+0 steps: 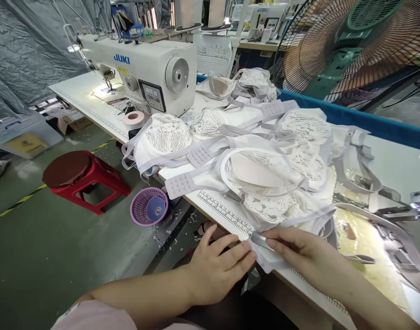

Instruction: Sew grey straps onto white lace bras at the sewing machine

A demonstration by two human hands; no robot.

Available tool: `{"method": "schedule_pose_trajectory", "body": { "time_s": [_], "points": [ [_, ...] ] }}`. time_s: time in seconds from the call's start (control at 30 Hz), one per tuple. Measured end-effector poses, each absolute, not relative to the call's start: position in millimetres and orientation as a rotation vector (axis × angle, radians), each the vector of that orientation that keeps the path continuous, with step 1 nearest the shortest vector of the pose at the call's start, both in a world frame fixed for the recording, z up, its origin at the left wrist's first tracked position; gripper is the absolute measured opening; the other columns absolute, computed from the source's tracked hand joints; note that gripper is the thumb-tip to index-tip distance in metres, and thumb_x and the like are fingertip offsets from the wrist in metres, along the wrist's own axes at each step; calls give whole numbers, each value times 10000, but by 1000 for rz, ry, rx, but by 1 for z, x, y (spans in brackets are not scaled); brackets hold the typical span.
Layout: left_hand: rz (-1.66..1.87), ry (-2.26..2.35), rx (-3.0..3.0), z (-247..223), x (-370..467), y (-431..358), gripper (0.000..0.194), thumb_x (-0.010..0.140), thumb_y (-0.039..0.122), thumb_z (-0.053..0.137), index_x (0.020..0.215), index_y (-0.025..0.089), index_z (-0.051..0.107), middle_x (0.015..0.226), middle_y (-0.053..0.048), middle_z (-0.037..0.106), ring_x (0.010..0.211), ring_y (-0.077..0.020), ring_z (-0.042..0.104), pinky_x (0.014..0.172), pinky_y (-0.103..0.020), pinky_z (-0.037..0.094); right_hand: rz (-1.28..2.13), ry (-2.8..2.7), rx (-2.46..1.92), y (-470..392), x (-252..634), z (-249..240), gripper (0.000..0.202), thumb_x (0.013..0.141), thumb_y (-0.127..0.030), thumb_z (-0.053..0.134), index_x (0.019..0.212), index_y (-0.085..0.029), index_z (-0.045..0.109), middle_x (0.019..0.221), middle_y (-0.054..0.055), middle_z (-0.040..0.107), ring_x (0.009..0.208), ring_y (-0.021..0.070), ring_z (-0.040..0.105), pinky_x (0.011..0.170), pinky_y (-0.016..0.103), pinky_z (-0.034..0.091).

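My right hand (306, 250) is closed in a pinch on a short grey flat piece (261, 241) at the table's front edge; whether it is a strap end or a metal tool I cannot tell. Fingers spread, my left hand (218, 266) is open beside that edge, its fingertips close to the grey piece and a white fabric flap (268, 260). Just beyond both hands lies a white lace bra (265, 174) with grey trim, one cup's inside facing up. Its hook-and-eye tab (179, 184) stretches left over the edge.
More lace bras (167, 137) are heaped across the white table, which has a printed ruler (223, 211). Behind them stands a sewing machine (144, 68). A large fan (344, 55) is at upper right. A red stool (88, 178) and a purple basket (134, 208) are at left.
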State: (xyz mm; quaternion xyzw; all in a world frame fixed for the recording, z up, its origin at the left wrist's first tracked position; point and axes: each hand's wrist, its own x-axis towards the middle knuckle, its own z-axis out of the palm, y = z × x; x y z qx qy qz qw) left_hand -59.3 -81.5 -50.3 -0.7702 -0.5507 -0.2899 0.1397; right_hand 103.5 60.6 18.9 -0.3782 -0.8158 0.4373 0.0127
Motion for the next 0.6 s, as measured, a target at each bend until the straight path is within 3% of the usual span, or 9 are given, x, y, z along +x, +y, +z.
{"method": "schedule_pose_trajectory", "body": {
  "time_s": [0.33, 0.6],
  "points": [
    [-722, -1638, -2164, -47, -52, -86, 313, 848, 213, 476, 1133, 243, 602, 1361, 34, 470, 1194, -205, 431, 1096, -540, 134, 1472, -2644, -1139, 72, 104, 19, 346, 817, -518, 448, 810, -257, 675, 820, 31, 691, 785, 225, 630, 688, 311, 504],
    [-660, -1651, -2137, -42, -49, -88, 313, 832, 231, 503, 1126, 249, 608, 1383, 28, 442, 1201, -223, 434, 1090, -563, 122, 1260, -2706, -1020, 69, 108, 16, 346, 818, -485, 435, 873, -281, 709, 805, 49, 693, 761, 244, 632, 664, 345, 517]
  ]
}}
